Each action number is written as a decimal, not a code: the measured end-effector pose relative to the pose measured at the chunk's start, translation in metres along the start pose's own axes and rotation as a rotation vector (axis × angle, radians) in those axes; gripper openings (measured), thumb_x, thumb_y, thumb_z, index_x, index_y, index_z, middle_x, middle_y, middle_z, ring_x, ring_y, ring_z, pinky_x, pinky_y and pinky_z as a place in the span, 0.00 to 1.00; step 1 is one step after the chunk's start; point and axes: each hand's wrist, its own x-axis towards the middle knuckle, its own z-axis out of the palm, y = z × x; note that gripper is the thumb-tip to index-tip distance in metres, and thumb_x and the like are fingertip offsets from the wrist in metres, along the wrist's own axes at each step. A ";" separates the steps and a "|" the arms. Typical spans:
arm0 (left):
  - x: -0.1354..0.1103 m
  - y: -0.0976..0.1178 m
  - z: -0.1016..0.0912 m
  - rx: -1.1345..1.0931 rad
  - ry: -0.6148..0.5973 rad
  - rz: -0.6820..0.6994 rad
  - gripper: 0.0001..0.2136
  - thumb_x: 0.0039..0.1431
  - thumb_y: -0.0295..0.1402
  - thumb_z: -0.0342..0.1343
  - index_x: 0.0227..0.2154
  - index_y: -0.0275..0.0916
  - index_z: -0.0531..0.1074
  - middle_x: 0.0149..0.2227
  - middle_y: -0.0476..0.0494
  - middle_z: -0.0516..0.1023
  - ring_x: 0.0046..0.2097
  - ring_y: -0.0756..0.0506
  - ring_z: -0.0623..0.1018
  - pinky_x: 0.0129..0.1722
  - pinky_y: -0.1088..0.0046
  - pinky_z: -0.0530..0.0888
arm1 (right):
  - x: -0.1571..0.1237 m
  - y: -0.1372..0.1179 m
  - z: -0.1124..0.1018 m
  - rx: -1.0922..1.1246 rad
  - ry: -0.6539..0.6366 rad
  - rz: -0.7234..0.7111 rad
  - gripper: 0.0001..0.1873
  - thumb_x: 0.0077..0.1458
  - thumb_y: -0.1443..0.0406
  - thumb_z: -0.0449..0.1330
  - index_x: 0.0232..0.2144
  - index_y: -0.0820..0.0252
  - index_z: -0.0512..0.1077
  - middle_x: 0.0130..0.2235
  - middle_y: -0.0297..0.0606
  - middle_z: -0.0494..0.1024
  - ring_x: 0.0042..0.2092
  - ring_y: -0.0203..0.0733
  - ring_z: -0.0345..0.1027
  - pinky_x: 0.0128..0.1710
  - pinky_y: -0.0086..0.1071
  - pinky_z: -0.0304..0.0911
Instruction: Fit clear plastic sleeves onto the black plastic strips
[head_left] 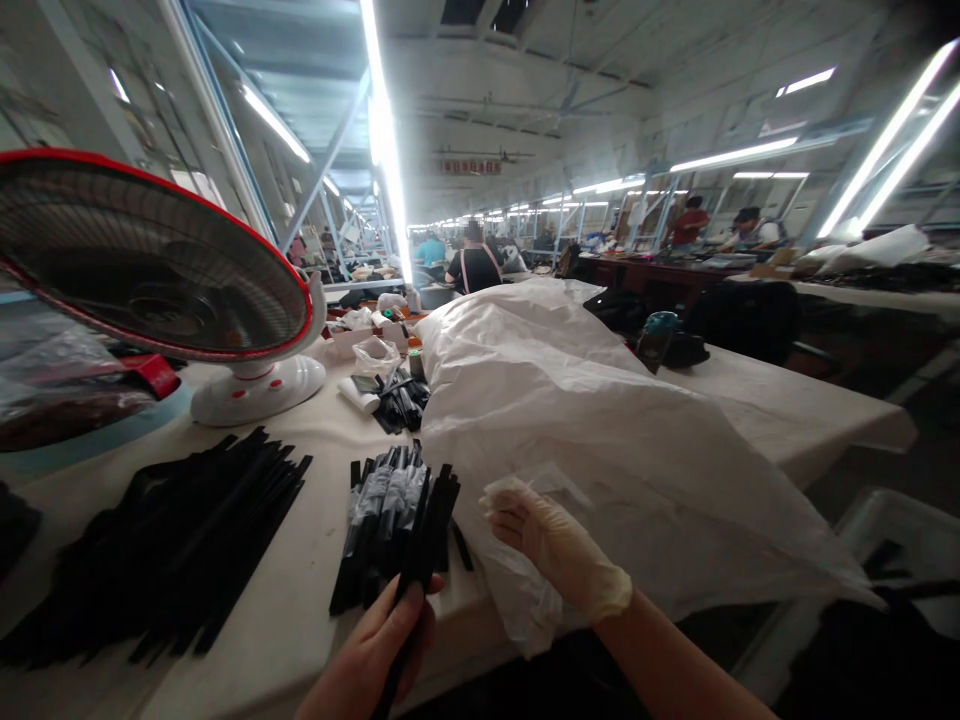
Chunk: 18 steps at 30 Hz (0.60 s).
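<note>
My left hand [379,650] is bare and closed around a thin black strip [411,590] at the table's near edge. The strip points up toward a stack of black strips, some in clear sleeves [394,525]. My right hand [559,550] wears a pale glove and pinches a small clear plastic sleeve [551,480] against a big white sack [600,420]. A large loose pile of black strips [180,540] lies to the left on the white table [300,600].
A white and red fan [150,265] stands at the back left. Small bags and black parts [394,390] sit behind the stack. Other people work at distant benches [472,265]. A grey bin [900,540] stands on the floor at right.
</note>
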 end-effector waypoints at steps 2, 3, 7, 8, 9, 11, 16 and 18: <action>-0.001 -0.001 0.000 -0.069 -0.013 -0.011 0.29 0.41 0.56 0.58 0.39 0.37 0.67 0.20 0.55 0.70 0.12 0.56 0.62 0.11 0.79 0.51 | 0.003 0.001 0.000 -0.003 0.035 -0.031 0.15 0.38 0.58 0.69 0.24 0.62 0.72 0.27 0.33 0.76 0.27 0.31 0.65 0.27 0.25 0.56; 0.000 -0.001 0.000 -0.092 -0.018 -0.011 0.28 0.40 0.56 0.59 0.36 0.37 0.67 0.20 0.55 0.70 0.12 0.56 0.63 0.12 0.79 0.52 | 0.004 0.001 0.000 -0.010 0.059 -0.049 0.15 0.37 0.58 0.69 0.22 0.62 0.71 0.24 0.31 0.75 0.24 0.29 0.62 0.24 0.24 0.53; 0.002 0.000 0.002 -0.054 -0.066 -0.035 0.23 0.39 0.53 0.62 0.24 0.36 0.66 0.13 0.54 0.68 0.15 0.55 0.65 0.16 0.79 0.57 | 0.012 0.001 0.001 -0.033 0.100 -0.048 0.18 0.37 0.56 0.69 0.18 0.63 0.67 0.20 0.29 0.71 0.20 0.26 0.56 0.20 0.23 0.47; 0.002 0.000 0.003 -0.033 -0.069 -0.042 0.23 0.39 0.53 0.62 0.23 0.36 0.66 0.13 0.54 0.68 0.16 0.55 0.65 0.18 0.79 0.58 | 0.014 0.002 0.001 -0.039 0.094 -0.038 0.19 0.38 0.55 0.68 0.18 0.63 0.67 0.20 0.29 0.71 0.20 0.26 0.55 0.20 0.23 0.46; 0.002 0.001 0.005 -0.022 -0.065 -0.036 0.23 0.38 0.52 0.63 0.24 0.36 0.66 0.14 0.54 0.69 0.16 0.55 0.65 0.18 0.79 0.59 | 0.016 0.002 0.002 -0.042 0.084 -0.034 0.19 0.38 0.55 0.68 0.18 0.63 0.66 0.20 0.29 0.71 0.20 0.26 0.55 0.20 0.24 0.46; 0.002 0.002 0.009 -0.005 -0.040 0.020 0.22 0.38 0.50 0.63 0.27 0.37 0.67 0.17 0.55 0.70 0.17 0.55 0.65 0.19 0.79 0.60 | 0.018 0.004 0.002 -0.055 0.050 -0.040 0.19 0.40 0.55 0.67 0.17 0.63 0.65 0.20 0.29 0.70 0.20 0.27 0.55 0.20 0.24 0.46; 0.004 0.004 0.014 0.130 -0.023 0.131 0.16 0.45 0.44 0.61 0.29 0.36 0.67 0.19 0.56 0.68 0.17 0.55 0.66 0.18 0.79 0.61 | 0.019 0.006 0.002 -0.237 0.045 -0.146 0.19 0.43 0.53 0.65 0.18 0.63 0.69 0.19 0.30 0.69 0.22 0.29 0.55 0.23 0.27 0.49; 0.006 0.005 0.015 0.158 -0.031 0.115 0.14 0.46 0.42 0.60 0.28 0.37 0.66 0.19 0.56 0.68 0.17 0.55 0.65 0.17 0.80 0.60 | 0.017 0.007 0.004 -0.373 0.018 -0.203 0.19 0.43 0.52 0.64 0.18 0.63 0.70 0.18 0.30 0.68 0.22 0.29 0.56 0.24 0.28 0.50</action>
